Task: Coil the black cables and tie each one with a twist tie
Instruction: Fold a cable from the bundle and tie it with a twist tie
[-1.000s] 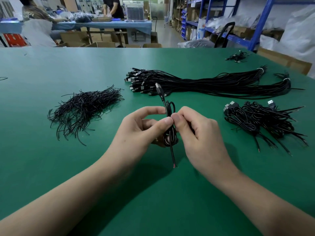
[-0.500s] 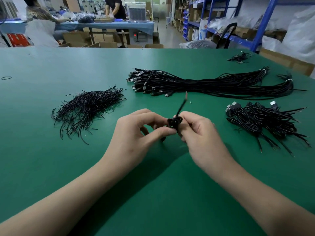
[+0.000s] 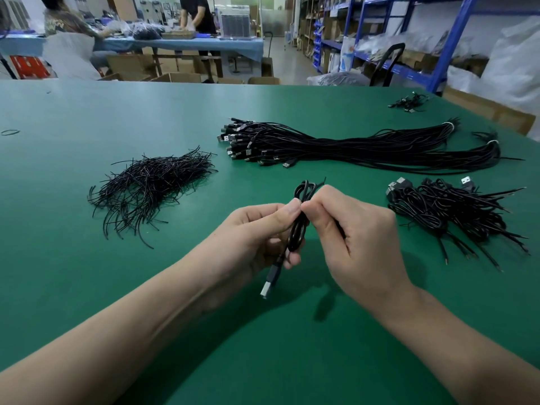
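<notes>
A coiled black cable [image 3: 298,232] stands upright between my hands above the green table [image 3: 87,273]. My left hand [image 3: 257,232] pinches the coil's middle with thumb and fingers. My right hand [image 3: 356,238] pinches it at the same spot from the right, thumb tips nearly touching. The cable's USB plug [image 3: 270,283] hangs down below my left hand. A thin black tie end pokes out above the coil's top loop. A heap of black twist ties [image 3: 152,188] lies at the left.
A long bundle of uncoiled black cables [image 3: 350,147] stretches across the back of the table. A pile of coiled cables [image 3: 455,211] lies at the right. A small cable clump [image 3: 409,102] sits far back right. People work at a blue table behind.
The coil has been turned over between my fingers: the plug that pointed up a second ago now hangs below my left hand. Both hands stayed at the table's middle.
</notes>
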The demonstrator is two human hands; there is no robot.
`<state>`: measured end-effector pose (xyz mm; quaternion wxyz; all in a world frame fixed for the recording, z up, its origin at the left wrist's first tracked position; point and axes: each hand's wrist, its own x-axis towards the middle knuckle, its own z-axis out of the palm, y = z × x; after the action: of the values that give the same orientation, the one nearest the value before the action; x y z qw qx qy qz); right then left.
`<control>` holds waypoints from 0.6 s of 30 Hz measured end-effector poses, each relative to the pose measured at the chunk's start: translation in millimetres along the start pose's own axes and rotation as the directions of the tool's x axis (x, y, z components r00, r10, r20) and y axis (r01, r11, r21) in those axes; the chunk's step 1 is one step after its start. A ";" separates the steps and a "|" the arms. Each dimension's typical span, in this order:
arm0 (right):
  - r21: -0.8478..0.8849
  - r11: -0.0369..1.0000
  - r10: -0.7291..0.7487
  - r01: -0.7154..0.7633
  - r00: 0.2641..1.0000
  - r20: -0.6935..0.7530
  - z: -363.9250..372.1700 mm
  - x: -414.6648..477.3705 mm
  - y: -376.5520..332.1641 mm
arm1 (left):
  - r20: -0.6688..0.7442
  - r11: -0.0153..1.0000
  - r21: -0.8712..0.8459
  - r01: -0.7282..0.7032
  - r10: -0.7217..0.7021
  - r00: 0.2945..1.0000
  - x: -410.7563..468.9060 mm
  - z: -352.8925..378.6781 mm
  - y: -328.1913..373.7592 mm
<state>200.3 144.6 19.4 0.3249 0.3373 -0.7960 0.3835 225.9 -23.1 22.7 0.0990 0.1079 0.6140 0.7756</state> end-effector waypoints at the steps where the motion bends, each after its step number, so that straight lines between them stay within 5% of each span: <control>1: 0.021 0.999 0.036 -0.036 0.999 0.010 1.8 -0.5 0.0 | -0.017 1.000 -0.006 -0.010 0.010 1.000 0.0 0.5 -0.7; 6: 0.270 0.903 0.320 -0.334 0.943 0.095 16.0 -4.8 -2.3 | -0.130 0.970 0.167 -0.178 0.201 0.971 3.0 2.1 -11.3; 15: 0.385 0.815 0.408 -0.432 0.901 0.148 15.0 -0.2 -4.4 | -0.199 0.941 0.226 -0.253 0.299 0.933 5.8 4.0 -17.0; 18: 0.418 0.764 0.464 -0.492 0.868 0.174 16.3 0.6 -1.6 | -0.205 0.824 0.481 -0.301 0.439 0.875 4.9 4.5 -19.9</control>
<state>197.0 130.2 12.5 0.1054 0.2003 -0.7543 0.6163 222.9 -13.0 4.6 -0.1783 0.1242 0.7455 0.6301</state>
